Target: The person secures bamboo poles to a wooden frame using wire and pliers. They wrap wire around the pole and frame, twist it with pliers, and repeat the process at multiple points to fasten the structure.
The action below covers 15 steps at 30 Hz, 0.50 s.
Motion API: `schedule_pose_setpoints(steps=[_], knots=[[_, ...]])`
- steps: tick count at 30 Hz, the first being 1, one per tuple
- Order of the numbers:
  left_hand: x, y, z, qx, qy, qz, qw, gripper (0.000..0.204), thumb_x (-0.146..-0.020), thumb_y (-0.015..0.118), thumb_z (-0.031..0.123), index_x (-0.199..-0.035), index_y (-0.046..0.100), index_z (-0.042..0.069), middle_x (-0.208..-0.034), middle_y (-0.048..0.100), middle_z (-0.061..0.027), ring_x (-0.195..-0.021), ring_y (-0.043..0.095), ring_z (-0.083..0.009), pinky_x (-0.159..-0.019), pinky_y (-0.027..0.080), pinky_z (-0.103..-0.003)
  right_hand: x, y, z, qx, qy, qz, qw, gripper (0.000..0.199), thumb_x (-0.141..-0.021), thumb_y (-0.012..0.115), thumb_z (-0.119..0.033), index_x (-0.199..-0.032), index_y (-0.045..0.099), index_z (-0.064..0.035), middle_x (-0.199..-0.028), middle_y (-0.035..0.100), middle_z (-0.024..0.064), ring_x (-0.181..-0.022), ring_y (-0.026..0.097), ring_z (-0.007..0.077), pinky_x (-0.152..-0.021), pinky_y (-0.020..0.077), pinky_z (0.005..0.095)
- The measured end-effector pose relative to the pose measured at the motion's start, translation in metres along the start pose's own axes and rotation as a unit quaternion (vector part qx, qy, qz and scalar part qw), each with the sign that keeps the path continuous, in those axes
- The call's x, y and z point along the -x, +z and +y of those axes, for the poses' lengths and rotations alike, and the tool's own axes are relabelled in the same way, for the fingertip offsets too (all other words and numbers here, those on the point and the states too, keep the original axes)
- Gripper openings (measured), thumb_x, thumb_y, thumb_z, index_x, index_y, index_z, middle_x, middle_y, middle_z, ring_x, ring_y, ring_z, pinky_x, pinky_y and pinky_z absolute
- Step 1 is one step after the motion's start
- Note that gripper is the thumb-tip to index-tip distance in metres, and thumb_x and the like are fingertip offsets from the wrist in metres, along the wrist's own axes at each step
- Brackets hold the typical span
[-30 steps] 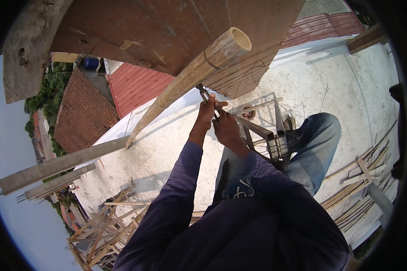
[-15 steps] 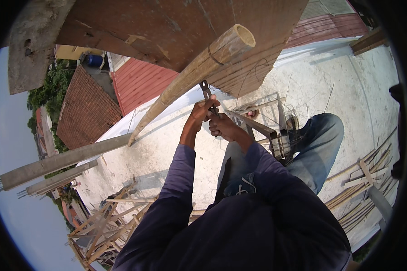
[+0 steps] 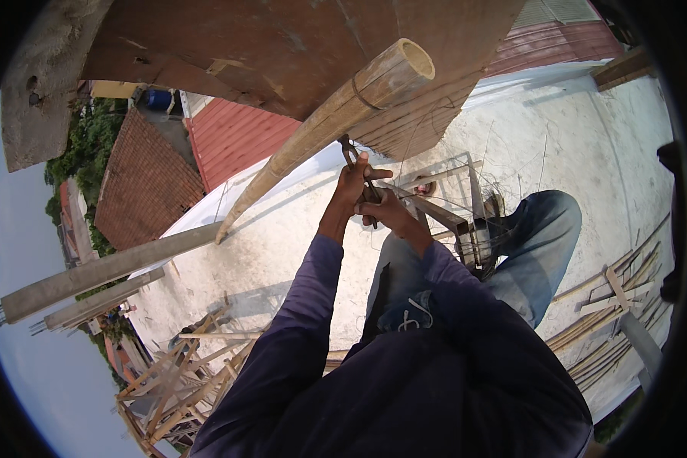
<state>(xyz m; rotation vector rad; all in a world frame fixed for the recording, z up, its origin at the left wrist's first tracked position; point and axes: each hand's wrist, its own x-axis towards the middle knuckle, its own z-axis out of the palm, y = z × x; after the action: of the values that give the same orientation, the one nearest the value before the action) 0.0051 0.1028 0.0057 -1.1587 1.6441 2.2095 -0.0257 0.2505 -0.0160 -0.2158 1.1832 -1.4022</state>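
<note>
Dark metal pincers (image 3: pixel 348 147) stand in front of me, jaws up, close beside a thick bamboo pole (image 3: pixel 301 145). My left hand (image 3: pixel 349 187) is closed around them below the jaws, with the thumb up and a finger pointing right. Lower down, my right hand (image 3: pixel 391 211) grips the handles, its fingers touching the left hand. The palms hide part of the handles. Whether the jaws bite on anything cannot be made out. A wire band circles the bamboo near its cut upper end.
A brown wooden panel (image 3: pixel 282 53) hangs over the far side. Beside my bent knee (image 3: pixel 546 221) is a metal frame (image 3: pixel 444 217) with thin loose wires. Concrete beams (image 3: pixel 114 272) jut out left above rooftops. Timber scaffolding (image 3: pixel 183 382) stands lower left; long sticks (image 3: pixel 626 336) lie at right.
Both hands have shifted slightly to the right and down, with the pincers moving along. A finger of my left hand now stretches out to the right.
</note>
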Motion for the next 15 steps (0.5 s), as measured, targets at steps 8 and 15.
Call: schedule_pose_setpoints(steps=[8, 15], knots=[[-0.032, 0.021, -0.031, -0.196, 0.024, 0.212, 0.957, 0.064, -0.108, 0.046, 0.055, -0.071, 0.065, 0.006, -0.084, 0.079, -0.0152, -0.064, 0.067, -0.0238, -0.063, 0.052, -0.039, -0.004, 0.035, 0.019, 0.384, -0.092, 0.308, 0.866, 0.033, -0.094, 0.063, -0.017, -0.118, 0.057, 0.0050, -0.103, 0.069, 0.0262, -0.096, 0.069, 0.0496, -0.083, 0.0547, 0.0573], [-0.010, -0.004, -0.008, -0.370, -0.009, 0.133, 0.920, 0.061, -0.092, 0.070, 0.061, -0.079, 0.071, 0.002, -0.068, 0.072, -0.0114, -0.063, 0.068, -0.0241, -0.059, 0.053, -0.041, -0.026, 0.021, 0.036, 0.285, -0.202, 0.240, 0.906, 0.034, -0.106, 0.055, -0.026, -0.091, 0.063, 0.0038, -0.073, 0.067, 0.0237, -0.071, 0.070, 0.0385, -0.063, 0.0524, 0.0521]])
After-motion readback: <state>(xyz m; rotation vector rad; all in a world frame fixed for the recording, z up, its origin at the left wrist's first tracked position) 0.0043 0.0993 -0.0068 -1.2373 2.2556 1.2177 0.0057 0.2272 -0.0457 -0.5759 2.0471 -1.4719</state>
